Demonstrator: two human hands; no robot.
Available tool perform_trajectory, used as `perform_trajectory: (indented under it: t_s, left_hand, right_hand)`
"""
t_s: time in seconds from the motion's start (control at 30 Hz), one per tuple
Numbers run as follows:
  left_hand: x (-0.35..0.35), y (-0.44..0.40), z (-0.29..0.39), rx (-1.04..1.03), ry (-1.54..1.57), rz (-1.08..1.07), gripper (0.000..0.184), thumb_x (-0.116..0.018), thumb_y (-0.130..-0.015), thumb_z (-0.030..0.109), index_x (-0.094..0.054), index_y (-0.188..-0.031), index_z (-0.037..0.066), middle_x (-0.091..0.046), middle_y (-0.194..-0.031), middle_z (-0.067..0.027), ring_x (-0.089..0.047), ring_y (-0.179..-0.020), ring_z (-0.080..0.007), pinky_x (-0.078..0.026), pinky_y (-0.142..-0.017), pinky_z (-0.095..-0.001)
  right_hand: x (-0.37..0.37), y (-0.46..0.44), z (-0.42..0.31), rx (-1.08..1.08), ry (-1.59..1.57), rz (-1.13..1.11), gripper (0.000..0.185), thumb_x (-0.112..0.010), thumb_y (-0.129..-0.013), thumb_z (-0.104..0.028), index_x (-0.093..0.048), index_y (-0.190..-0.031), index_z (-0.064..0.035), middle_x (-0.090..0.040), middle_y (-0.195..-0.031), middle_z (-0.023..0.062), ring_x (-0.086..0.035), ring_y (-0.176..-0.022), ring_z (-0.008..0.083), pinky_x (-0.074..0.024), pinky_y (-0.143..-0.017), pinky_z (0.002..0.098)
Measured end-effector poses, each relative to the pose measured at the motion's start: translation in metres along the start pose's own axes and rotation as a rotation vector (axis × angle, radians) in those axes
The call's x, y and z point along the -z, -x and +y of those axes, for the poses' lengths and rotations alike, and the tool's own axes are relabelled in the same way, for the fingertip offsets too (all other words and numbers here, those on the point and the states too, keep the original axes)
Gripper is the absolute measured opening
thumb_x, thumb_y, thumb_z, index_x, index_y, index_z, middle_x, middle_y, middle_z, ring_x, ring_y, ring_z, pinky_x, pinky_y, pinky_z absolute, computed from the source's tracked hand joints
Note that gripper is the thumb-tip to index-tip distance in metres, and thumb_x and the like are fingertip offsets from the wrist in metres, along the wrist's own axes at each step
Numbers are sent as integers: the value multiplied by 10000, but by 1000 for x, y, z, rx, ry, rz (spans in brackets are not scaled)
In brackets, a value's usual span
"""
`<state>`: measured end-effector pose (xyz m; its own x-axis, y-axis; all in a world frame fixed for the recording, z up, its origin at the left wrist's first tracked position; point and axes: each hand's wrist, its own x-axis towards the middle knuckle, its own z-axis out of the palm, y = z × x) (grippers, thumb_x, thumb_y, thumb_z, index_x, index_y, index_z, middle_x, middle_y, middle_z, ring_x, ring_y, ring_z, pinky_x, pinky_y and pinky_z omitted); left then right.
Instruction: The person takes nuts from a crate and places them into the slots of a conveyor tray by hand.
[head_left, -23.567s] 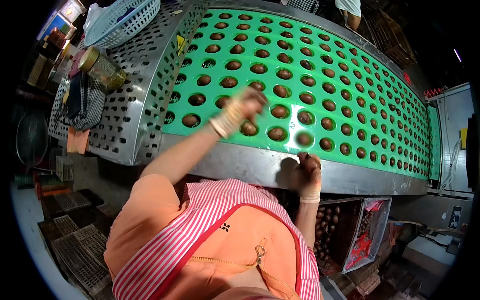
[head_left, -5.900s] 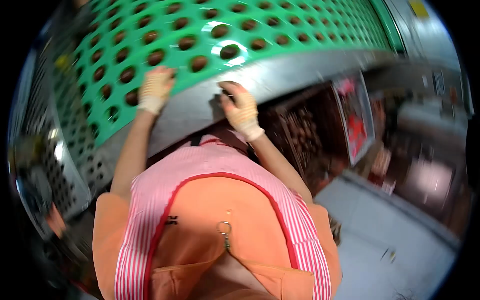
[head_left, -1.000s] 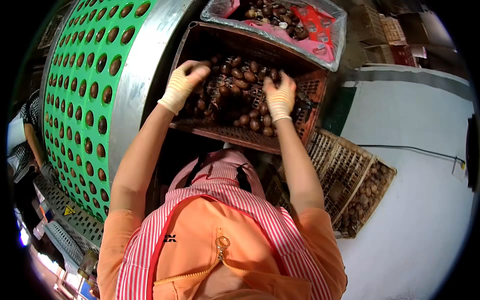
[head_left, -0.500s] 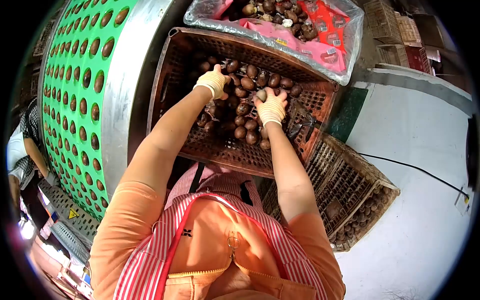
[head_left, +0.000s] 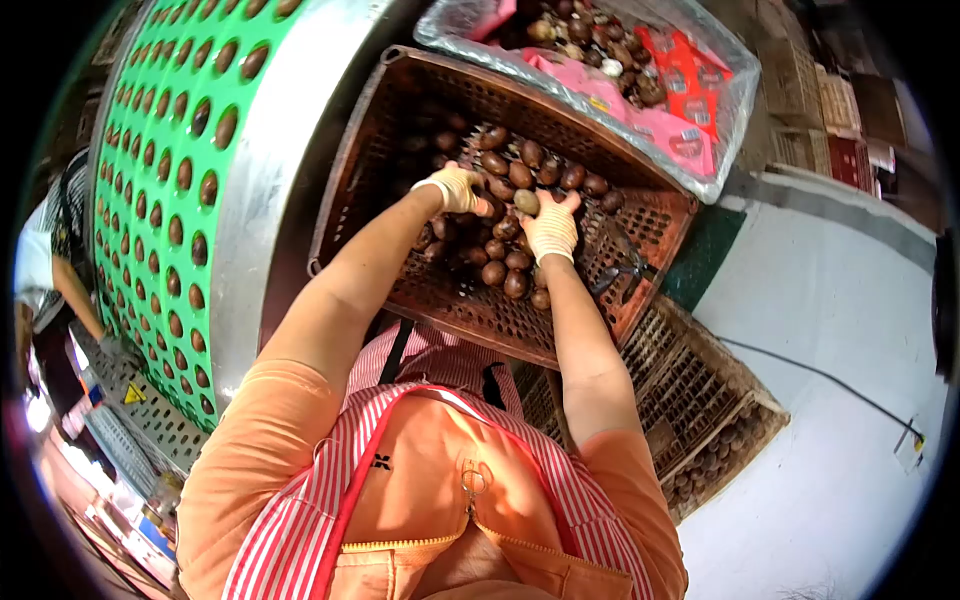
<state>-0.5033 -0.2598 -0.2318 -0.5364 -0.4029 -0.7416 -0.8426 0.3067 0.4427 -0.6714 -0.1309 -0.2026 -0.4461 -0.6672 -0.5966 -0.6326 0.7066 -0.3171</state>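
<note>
Both my hands are inside a reddish-brown perforated plastic crate holding many dark brown eggs. My left hand, in a pale glove with bare fingertips, reaches over the eggs on the left side. Its fingers are apart and partly hidden among them. My right hand, gloved alike, lies on the eggs toward the crate's right part with thumb and fingers spread. A paler egg sits against its thumb. Dark strips of material lie right of that hand.
A green belt with eggs in its cups runs along the left, edged by metal. Behind stands a plastic-lined bin with eggs and wrappers. A dirty crate is at right. Another person's arm shows far left.
The view has shifted, so the crate appears farther right and slightly lower. My left hand has moved a little toward my right hand, which stays beside the paler egg.
</note>
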Motion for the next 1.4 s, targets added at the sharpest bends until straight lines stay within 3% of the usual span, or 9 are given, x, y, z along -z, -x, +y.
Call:
perform_trajectory:
  t_s: [0.17, 0.53, 0.7, 0.73, 0.83, 0.97, 1.1, 1.3, 1.4]
  left_hand:
    - [-21, 12, -8, -22, -84, 58, 718, -742, -624, 522, -633, -1241, 172, -581, -1216, -263, -526, -1176, -383, -464, -965, -416]
    - [-1, 210, 43, -348, 897, 391, 542, -746, -773, 399, -647, -1169, 42, -518, -1206, -190, -526, -1117, -312, -470, -929, -403]
    - [0, 319, -27, -355, 1346, 464, 627, -721, -783, 435, -545, -1211, 13, -594, -1050, -77, -612, -869, -176, -544, -678, -283]
    - [-8, 337, -43, -324, 1415, 558, 606, -715, -789, 434, -547, -1198, 20, -596, -1032, -76, -614, -864, -173, -550, -663, -287]
    - [-34, 391, -107, -248, 1608, 788, 583, -715, -792, 438, -550, -1183, 38, -598, -1012, -75, -627, -813, -166, -563, -606, -281]
    - [-65, 450, -199, -177, 1765, 1347, 573, -715, -808, 435, -547, -1197, 50, -593, -1001, -60, -631, -761, -171, -568, -572, -276]
    - [-72, 468, -276, -27, 1740, 1699, 580, -710, -833, 417, -525, -1262, 72, -600, -1020, -45, -620, -792, -155, -569, -601, -281]
    - [-30, 421, -305, 140, 1611, 1460, 418, -744, -814, 337, -637, -1137, 93, -622, -873, -14, -552, -674, -101, -481, -480, -255]
    - [-16, 421, -300, 409, 1368, 1373, 501, -781, -762, 371, -647, -1131, 60, -587, -1113, -101, -619, -891, -193, -554, -629, -329]
  right_hand:
    - [-23, -7, 13, 82, 1, 108, 618, -766, -716, -501, -623, -1201, -146, -372, -1300, 227, -591, -985, 457, -495, -866, 492]
    - [-48, -24, 65, 146, -270, 231, 630, -754, -784, -387, -585, -1264, -15, -364, -1387, 241, -527, -1104, 373, -447, -961, 465]
    - [-28, -16, 57, -120, -1047, 138, 840, -791, -771, -367, -402, -1449, -60, -392, -1493, 125, -398, -1333, 308, -288, -1100, 516]
    - [-7, 12, 33, -80, -1150, 61, 915, -801, -763, -357, -321, -1491, -78, -393, -1499, 80, -381, -1349, 302, -207, -1128, 546]
    - [16, 27, -3, 216, -1353, -178, 850, -793, -773, -373, -375, -1438, -52, -502, -1378, 110, -483, -1251, 283, -390, -1040, 469]
    - [53, 83, -111, 577, -1125, -364, 637, -755, -826, -367, -484, -1296, -32, -612, -1027, 38, -614, -849, 157, -525, -733, 293]
    - [14, 147, -260, 742, -839, -422, 435, -676, -894, -239, -525, -1239, -23, -590, -1012, 15, -583, -813, 93, -491, -685, 224]
    - [-134, 169, -447, 860, -683, -771, 561, -772, -792, -274, -569, -1260, -39, -619, -1024, 18, -586, -904, 130, -474, -794, 256]
    - [-158, 169, -483, 826, -358, -786, 539, -792, -766, -326, -632, -1179, -17, -600, -1119, 83, -585, -995, 181, -471, -874, 308]
